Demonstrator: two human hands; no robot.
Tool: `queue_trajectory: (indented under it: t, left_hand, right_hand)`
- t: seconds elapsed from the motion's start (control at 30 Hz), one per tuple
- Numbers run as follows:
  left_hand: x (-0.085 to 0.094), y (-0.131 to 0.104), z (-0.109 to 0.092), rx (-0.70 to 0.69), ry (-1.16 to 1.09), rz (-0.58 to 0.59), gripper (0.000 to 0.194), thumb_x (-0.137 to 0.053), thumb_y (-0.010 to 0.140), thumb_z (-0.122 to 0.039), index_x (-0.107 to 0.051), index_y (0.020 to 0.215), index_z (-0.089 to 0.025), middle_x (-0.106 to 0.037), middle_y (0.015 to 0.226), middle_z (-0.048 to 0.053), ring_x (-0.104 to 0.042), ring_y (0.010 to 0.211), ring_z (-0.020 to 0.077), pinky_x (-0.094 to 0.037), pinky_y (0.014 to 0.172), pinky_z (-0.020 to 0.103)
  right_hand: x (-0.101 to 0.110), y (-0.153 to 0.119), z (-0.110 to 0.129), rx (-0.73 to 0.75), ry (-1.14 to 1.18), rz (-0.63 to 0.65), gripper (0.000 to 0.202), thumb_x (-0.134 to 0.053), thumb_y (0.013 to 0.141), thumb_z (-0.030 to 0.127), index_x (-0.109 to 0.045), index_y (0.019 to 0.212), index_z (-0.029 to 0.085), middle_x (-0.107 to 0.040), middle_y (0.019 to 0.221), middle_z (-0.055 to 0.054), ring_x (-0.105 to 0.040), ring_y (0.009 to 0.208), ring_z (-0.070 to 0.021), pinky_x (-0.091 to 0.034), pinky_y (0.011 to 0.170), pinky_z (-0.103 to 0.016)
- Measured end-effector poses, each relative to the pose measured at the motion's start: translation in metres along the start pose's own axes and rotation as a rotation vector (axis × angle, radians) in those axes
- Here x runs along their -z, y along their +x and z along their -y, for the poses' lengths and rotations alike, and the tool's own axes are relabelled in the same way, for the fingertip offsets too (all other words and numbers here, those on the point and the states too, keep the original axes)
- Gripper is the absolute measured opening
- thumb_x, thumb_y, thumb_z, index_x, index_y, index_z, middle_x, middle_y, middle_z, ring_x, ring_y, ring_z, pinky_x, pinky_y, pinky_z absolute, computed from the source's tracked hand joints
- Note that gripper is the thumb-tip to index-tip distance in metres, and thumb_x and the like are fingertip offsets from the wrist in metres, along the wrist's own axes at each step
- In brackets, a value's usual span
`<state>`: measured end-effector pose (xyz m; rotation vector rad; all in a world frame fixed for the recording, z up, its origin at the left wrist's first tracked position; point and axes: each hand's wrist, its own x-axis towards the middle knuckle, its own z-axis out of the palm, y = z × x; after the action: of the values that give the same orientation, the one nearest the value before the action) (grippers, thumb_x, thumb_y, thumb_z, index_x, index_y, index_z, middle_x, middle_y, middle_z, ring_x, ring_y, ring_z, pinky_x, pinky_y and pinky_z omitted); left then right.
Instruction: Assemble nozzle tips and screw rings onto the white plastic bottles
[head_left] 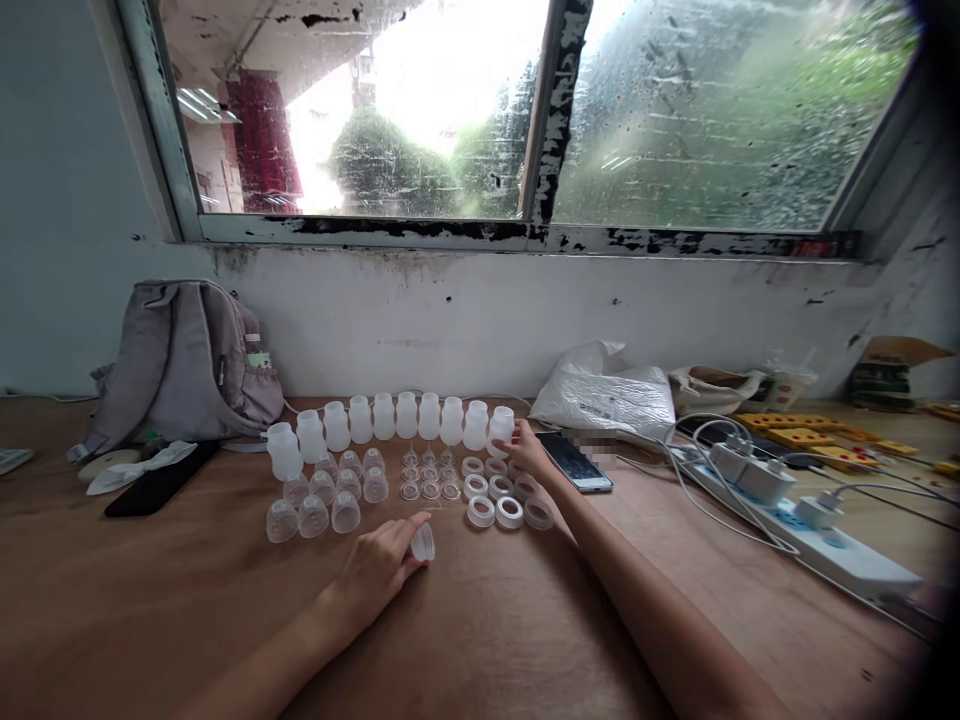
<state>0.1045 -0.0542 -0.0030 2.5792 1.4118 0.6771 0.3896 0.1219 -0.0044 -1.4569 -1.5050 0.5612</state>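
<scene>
My left hand holds a small clear plastic cap on its side, low over the table front. My right hand has its fingers around the rightmost frosted bottle, at the end of a curved row of similar bottles. In front of the row, at the left, are several clear domed caps. Small clear nipple-like pieces lie in rows at the middle. White rings are laid out in rows to their right, some partly behind my right wrist.
A phone lies right of my right hand, before a silver bag. A power strip with plugs and cables is at the right. A grey backpack and a black case are at the left.
</scene>
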Motion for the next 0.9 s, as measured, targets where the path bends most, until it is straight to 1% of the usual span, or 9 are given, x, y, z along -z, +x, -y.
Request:
queue_trajectory:
  t: [0.13, 0.27, 0.43, 0.53, 0.63, 0.7, 0.77, 0.83, 0.9]
  left_hand:
    - [0.000, 0.000, 0.000, -0.004, 0.014, -0.004, 0.045, -0.047, 0.079, -0.016, -0.037, 0.122, -0.024, -0.060, 0.094, 0.001, -0.057, 0.085, 0.0160, -0.045, 0.073, 0.027]
    - [0.000, -0.001, 0.000, 0.005, 0.070, -0.020, 0.053, -0.046, 0.077, -0.013, -0.031, 0.126, -0.025, -0.059, 0.084, 0.000, -0.056, 0.074, 0.0155, -0.044, 0.065, 0.025]
    - [0.000, -0.001, 0.000, -0.001, 0.099, -0.055, 0.059, -0.043, 0.073, -0.010, -0.028, 0.128, -0.025, -0.056, 0.076, -0.001, -0.054, 0.068, 0.0146, -0.043, 0.064, 0.025]
    - [0.000, -0.001, 0.000, 0.005, 0.085, -0.065, 0.062, -0.044, 0.070, -0.010, -0.028, 0.129, -0.024, -0.055, 0.074, 0.000, -0.054, 0.068, 0.0147, -0.043, 0.064, 0.025]
    - [0.000, -0.002, 0.001, 0.007, 0.072, -0.069, 0.063, -0.044, 0.069, -0.010, -0.027, 0.129, -0.024, -0.056, 0.073, -0.001, -0.054, 0.066, 0.0148, -0.043, 0.063, 0.025]
    - [0.000, -0.002, 0.001, 0.010, 0.067, -0.071, 0.063, -0.044, 0.069, -0.011, -0.026, 0.128, -0.023, -0.056, 0.073, -0.001, -0.054, 0.066, 0.0152, -0.043, 0.063, 0.026]
    - [0.000, -0.002, 0.002, 0.017, 0.064, -0.073, 0.062, -0.043, 0.070, -0.011, -0.026, 0.128, -0.023, -0.056, 0.073, 0.000, -0.055, 0.067, 0.0157, -0.043, 0.062, 0.026]
    - [0.001, -0.002, 0.001, 0.022, 0.055, -0.076, 0.061, -0.042, 0.070, -0.010, -0.027, 0.127, -0.024, -0.057, 0.074, 0.000, -0.055, 0.067, 0.0163, -0.043, 0.062, 0.027]
    - [0.001, -0.002, 0.001, 0.014, 0.036, -0.074, 0.063, -0.041, 0.069, -0.009, -0.026, 0.128, -0.023, -0.058, 0.076, 0.001, -0.056, 0.069, 0.0165, -0.044, 0.063, 0.027]
  right_hand:
    - [-0.001, 0.001, -0.002, 0.005, -0.005, 0.013, 0.057, -0.069, 0.056, 0.028, -0.042, 0.104, 0.017, -0.058, 0.088, -0.007, -0.058, 0.082, -0.0224, -0.047, 0.070, -0.035]
    - [-0.002, 0.002, 0.001, 0.007, -0.004, 0.013, 0.074, -0.069, 0.055, 0.032, -0.031, 0.116, 0.015, -0.055, 0.097, -0.010, -0.056, 0.089, -0.0239, -0.046, 0.074, -0.036]
    - [-0.002, -0.001, 0.017, 0.116, -0.058, -0.149, 0.086, -0.069, 0.054, 0.037, -0.022, 0.122, 0.013, -0.038, 0.119, -0.016, -0.042, 0.108, -0.0265, -0.036, 0.089, -0.037]
    - [-0.001, -0.005, 0.036, 0.235, -0.144, -0.328, 0.074, -0.065, 0.061, 0.036, -0.028, 0.120, 0.012, -0.038, 0.120, -0.016, -0.037, 0.112, -0.0271, -0.028, 0.095, -0.040]
    - [-0.003, -0.013, 0.062, 0.345, -0.166, -0.429, 0.046, -0.053, 0.072, 0.032, -0.039, 0.112, 0.014, -0.046, 0.111, -0.013, -0.040, 0.108, -0.0245, -0.029, 0.094, -0.039]
    - [-0.008, -0.026, 0.081, 0.392, -0.124, -0.389, 0.032, -0.049, 0.076, 0.030, -0.045, 0.104, 0.016, -0.051, 0.103, -0.011, -0.046, 0.100, -0.0228, -0.035, 0.089, -0.038]
    - [-0.017, -0.049, 0.096, 0.429, -0.048, -0.271, 0.023, -0.045, 0.079, 0.029, -0.047, 0.098, 0.017, -0.054, 0.094, -0.009, -0.051, 0.088, -0.0206, -0.041, 0.078, -0.036]
    - [-0.027, -0.083, 0.106, 0.499, 0.001, -0.049, 0.016, -0.042, 0.081, 0.027, -0.048, 0.094, 0.019, -0.055, 0.087, -0.007, -0.053, 0.079, -0.0184, -0.044, 0.070, -0.032]
    - [-0.034, -0.122, 0.108, 0.594, -0.032, 0.143, 0.015, -0.043, 0.081, 0.025, -0.047, 0.095, 0.020, -0.055, 0.087, -0.006, -0.053, 0.080, -0.0181, -0.045, 0.070, -0.032]
